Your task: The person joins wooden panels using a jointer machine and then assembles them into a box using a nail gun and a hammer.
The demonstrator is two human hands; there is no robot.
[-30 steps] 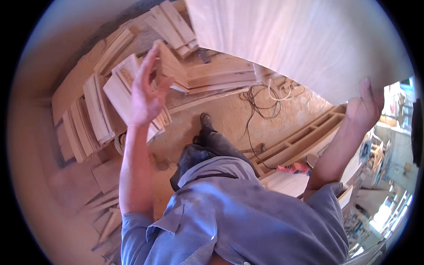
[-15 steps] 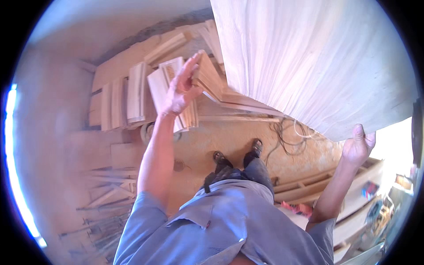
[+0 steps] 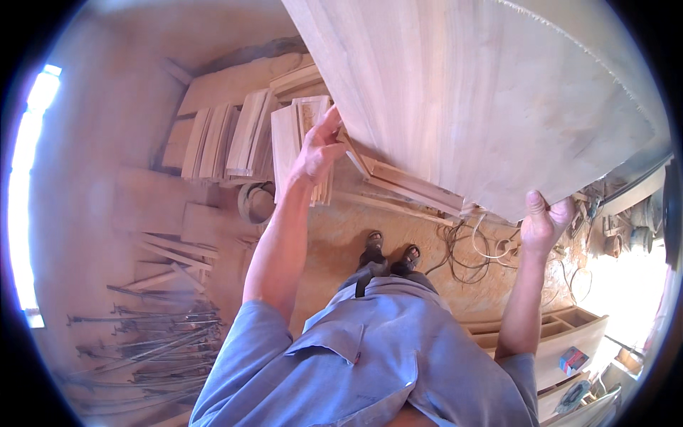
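A big flat wood board (image 3: 455,92) is up in the air, tilted, in front of the person. The right hand (image 3: 546,222) pinches it at the bottom edge, near a corner: the thumb is on the near side, and the other fingers curl around the edge, partly hidden. The left hand (image 3: 318,153) is at the board's left edge, its thumb and fingers spread apart. I cannot tell if its fingertips touch the board. Wood pieces (image 3: 245,139) sit in a row past the left hand.
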